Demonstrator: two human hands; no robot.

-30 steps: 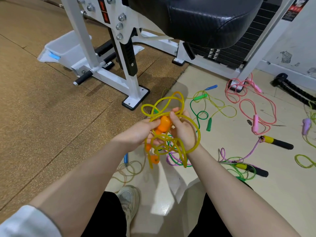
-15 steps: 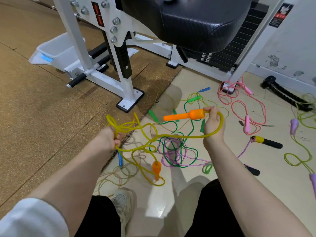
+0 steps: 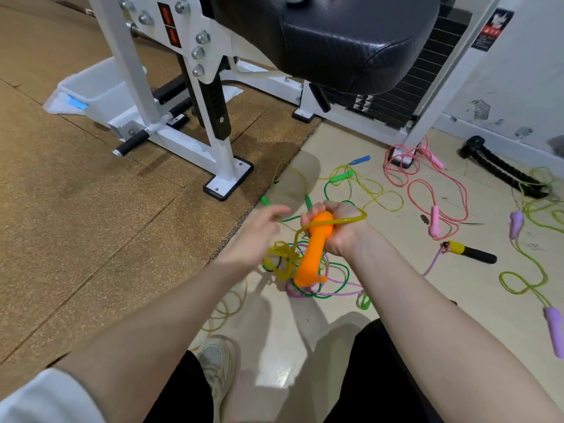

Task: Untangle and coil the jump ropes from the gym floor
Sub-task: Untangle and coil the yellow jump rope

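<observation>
My right hand (image 3: 337, 228) grips the orange handle (image 3: 314, 250) of the yellow jump rope, which points down toward me. A strand of the yellow rope (image 3: 341, 221) loops over that hand and falls to a loose yellow tangle (image 3: 279, 257) below. Just left of the handle, my left hand (image 3: 258, 236) is blurred, its fingers stretched forward and holding nothing. On the tiles underneath lies a green rope (image 3: 332, 267) mixed with a thin purple rope (image 3: 335, 293).
A white gym machine foot (image 3: 227, 181) and its black seat (image 3: 351, 35) stand just ahead. More ropes lie on the tiles: pink (image 3: 433, 193), lime with purple handles (image 3: 552, 328), one with black-yellow handles (image 3: 470, 251). My shoe (image 3: 216, 358) is below.
My left hand has let go of the yellow rope and moved right toward the handle. My right hand has turned the orange handle from pointing left to pointing down.
</observation>
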